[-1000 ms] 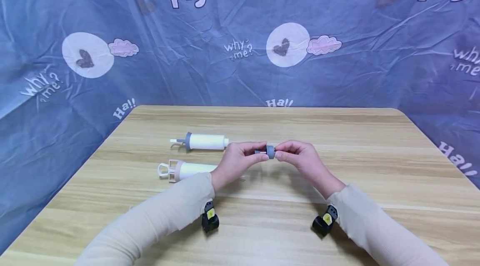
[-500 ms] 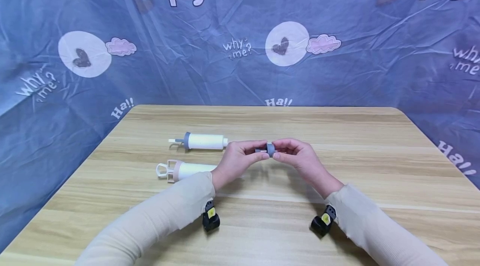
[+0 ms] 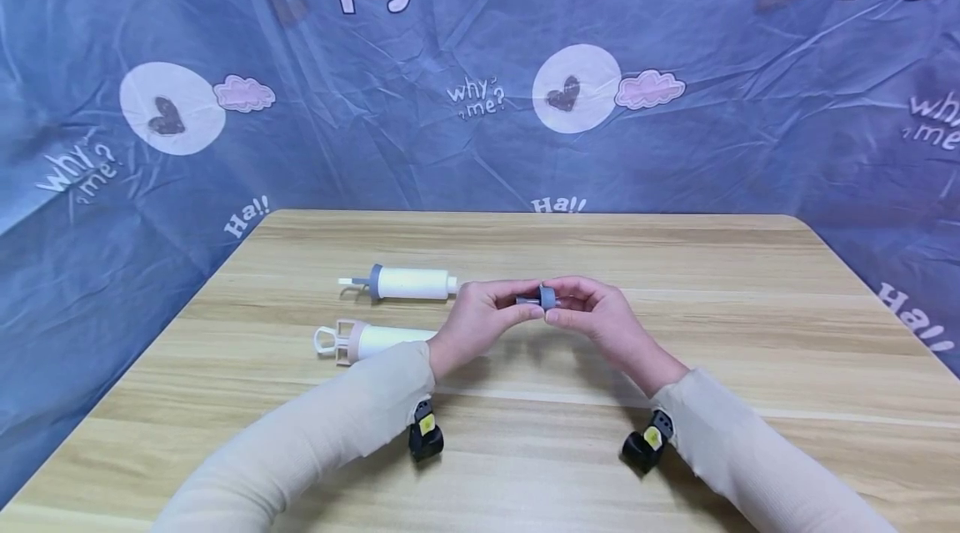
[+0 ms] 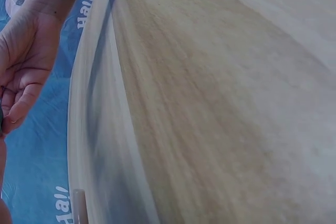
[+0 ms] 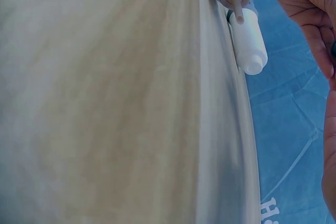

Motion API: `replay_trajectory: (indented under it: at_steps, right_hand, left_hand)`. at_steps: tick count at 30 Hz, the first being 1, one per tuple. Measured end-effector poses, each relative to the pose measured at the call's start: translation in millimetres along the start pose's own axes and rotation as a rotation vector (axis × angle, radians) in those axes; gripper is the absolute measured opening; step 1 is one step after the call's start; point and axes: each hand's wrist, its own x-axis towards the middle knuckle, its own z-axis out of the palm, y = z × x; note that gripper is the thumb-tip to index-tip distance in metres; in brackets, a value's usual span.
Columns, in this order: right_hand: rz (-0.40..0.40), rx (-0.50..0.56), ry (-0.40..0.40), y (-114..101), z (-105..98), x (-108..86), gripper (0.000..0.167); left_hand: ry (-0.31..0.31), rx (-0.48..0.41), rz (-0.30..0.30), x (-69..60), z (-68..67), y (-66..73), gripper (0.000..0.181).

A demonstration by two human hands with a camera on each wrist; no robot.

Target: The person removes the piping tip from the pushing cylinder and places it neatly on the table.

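Observation:
Both hands meet above the table around a small grey round cap-like piece [image 3: 548,298] with a thin stem pointing left. My left hand [image 3: 480,318] pinches the stem side between thumb and fingers. My right hand [image 3: 600,309] has thumb and fingertips on the cap's right side. Fingers cover part of the piece, so its exact kind is hidden. To the left lies a white cylinder with a blue-grey collar [image 3: 414,284], like a hand air pump. Nearer sits a similar white cylinder with a pinkish collar and loop handle [image 3: 392,340], partly behind the left forearm.
The wood-grain table [image 3: 675,266] ends at a blue printed cloth [image 3: 420,158] hung behind and at the sides. Black wrist cameras [image 3: 426,433] hang below both sleeves, just above the tabletop.
The right fingers have moved left onto the grey cap, closer to the left fingertips. Both hands and the piece have shifted very slightly. The white cylinders stay put.

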Motion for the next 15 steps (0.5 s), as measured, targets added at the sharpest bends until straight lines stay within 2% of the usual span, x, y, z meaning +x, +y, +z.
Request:
replay_trajectory:
  at_steps: [7, 15]
  right_hand:
    - [-0.042, -0.070, 0.064, -7, -8, 0.5, 0.032]
    - [-0.047, -0.089, 0.101, -13, -17, 2.0, 0.031]
  left_hand:
    - [0.001, -0.007, -0.011, 11.9, 4.7, 4.9, 0.038]
    - [-0.004, -0.018, -0.010, 22.7, 9.7, 11.0, 0.038]
